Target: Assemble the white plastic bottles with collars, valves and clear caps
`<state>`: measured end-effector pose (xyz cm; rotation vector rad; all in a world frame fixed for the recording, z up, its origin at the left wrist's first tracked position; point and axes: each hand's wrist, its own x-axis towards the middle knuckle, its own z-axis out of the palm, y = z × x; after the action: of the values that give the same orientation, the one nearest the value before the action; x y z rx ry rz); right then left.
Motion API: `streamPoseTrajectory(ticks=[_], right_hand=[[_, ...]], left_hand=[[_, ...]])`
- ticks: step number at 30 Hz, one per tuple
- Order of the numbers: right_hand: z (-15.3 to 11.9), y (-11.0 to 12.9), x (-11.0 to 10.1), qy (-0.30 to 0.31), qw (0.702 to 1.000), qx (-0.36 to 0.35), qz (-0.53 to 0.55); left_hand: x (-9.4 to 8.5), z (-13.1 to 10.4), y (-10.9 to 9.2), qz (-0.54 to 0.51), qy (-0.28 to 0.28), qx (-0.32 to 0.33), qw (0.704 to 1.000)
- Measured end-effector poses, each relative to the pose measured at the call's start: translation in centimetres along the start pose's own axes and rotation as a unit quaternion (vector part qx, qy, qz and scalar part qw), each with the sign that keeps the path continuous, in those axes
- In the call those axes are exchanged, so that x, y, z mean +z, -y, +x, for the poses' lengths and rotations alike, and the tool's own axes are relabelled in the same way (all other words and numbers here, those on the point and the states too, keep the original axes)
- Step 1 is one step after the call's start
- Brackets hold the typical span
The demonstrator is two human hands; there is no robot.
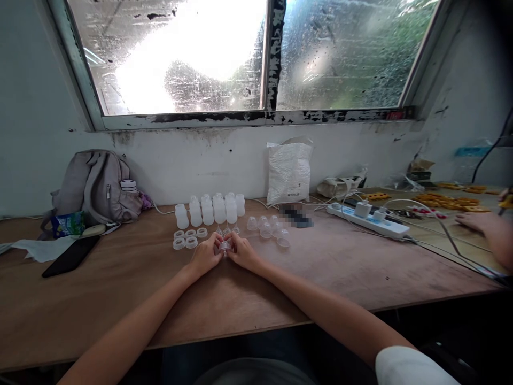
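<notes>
My left hand point(206, 255) and my right hand point(243, 253) meet at the middle of the table, fingertips closed round a clear bottle ring point(225, 246). A small clear tip shows below the ring; whether a teat sits in it I cannot make out. Just behind my fingers stand a few clear teats point(235, 229). Several translucent rings point(179, 244) lie to the left of my left hand. Behind them, several frosted baby bottles point(219, 209) stand in rows, some with clear domed caps on top. More clear domed caps point(265, 230) are grouped to the right.
On the left are a grey backpack point(94, 184), a green packet point(68, 224) and a black phone point(71, 256). A white plastic bag point(289, 170) leans on the wall. Rightward lie a power strip point(367, 221) with cables, yellow parts point(452, 201) and another person's hand point(476, 222).
</notes>
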<state>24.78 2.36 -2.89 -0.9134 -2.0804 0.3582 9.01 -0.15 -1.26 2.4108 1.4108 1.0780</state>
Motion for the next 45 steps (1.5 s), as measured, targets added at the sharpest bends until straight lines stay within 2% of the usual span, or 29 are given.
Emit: streamPoseTrajectory(ticks=[10, 31, 36, 41, 43, 45], right_hand=[[-0.1, 0.6, -0.6, -0.003, 1.000, 0.004, 0.004], [-0.1, 0.5, -0.4, -0.007, 1.000, 0.008, -0.015], [-0.1, 0.7, -0.6, -0.003, 1.000, 0.006, -0.005], [0.0, 0.9, -0.8, -0.032, 0.999, 0.034, 0.017], [0.1, 0.9, -0.8, -0.037, 0.998, 0.042, 0.028], [0.1, 0.8, -0.9, -0.037, 0.998, 0.046, 0.032]], left_hand=[[0.0, -0.1, -0.1, -0.021, -0.007, -0.018, 1.000], [0.0, 0.0, 0.1, 0.007, -0.008, 0.000, 1.000], [-0.1, -0.3, -0.4, -0.005, -0.007, 0.022, 1.000], [-1.6, 0.5, -0.2, 0.014, -0.021, 0.026, 0.999], [-3.1, 1.8, 0.9, 0.074, -0.067, -0.007, 0.995], [-4.7, 3.4, 2.6, 0.148, -0.132, -0.072, 0.978]])
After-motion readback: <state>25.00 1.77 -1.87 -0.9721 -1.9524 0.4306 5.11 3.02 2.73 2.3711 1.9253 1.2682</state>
